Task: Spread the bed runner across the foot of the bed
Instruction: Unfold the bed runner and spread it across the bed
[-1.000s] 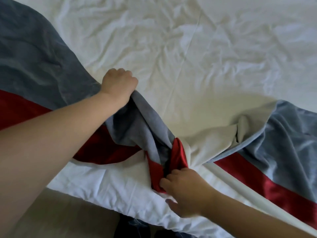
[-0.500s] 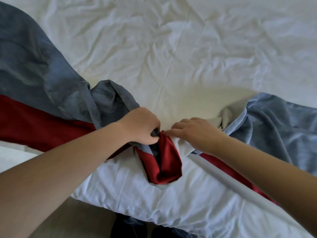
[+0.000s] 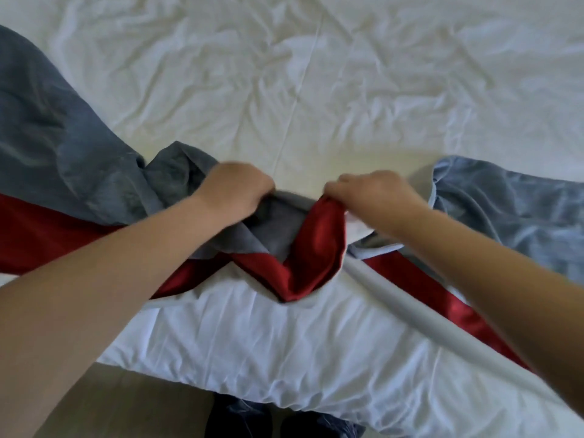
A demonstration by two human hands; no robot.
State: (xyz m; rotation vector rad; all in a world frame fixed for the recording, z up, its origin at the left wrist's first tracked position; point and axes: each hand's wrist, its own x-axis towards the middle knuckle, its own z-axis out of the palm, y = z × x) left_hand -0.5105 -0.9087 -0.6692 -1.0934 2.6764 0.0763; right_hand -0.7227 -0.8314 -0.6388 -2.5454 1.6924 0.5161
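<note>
The bed runner (image 3: 66,143), blue-grey with a red band and a pale edge, lies across the foot of a white bed (image 3: 316,90). Its left and right stretches lie fairly flat, but its middle is bunched and twisted. My left hand (image 3: 235,189) is closed on the grey fold of that bunch. My right hand (image 3: 371,192) grips the red fold right beside it, and red cloth hangs in a loop between and below the two hands. The right stretch (image 3: 512,210) shows its grey face and pale underside edge.
The wrinkled white sheet covers the whole bed beyond the runner. The bed's near edge (image 3: 252,384) runs along the bottom, with beige floor (image 3: 126,412) below it. My dark trouser legs (image 3: 278,422) stand against the edge.
Both hands have moved up and apart along the bunched middle, the left from the far grey edge down to the knot, the right up from the red tip. The twisted fold has opened wider.
</note>
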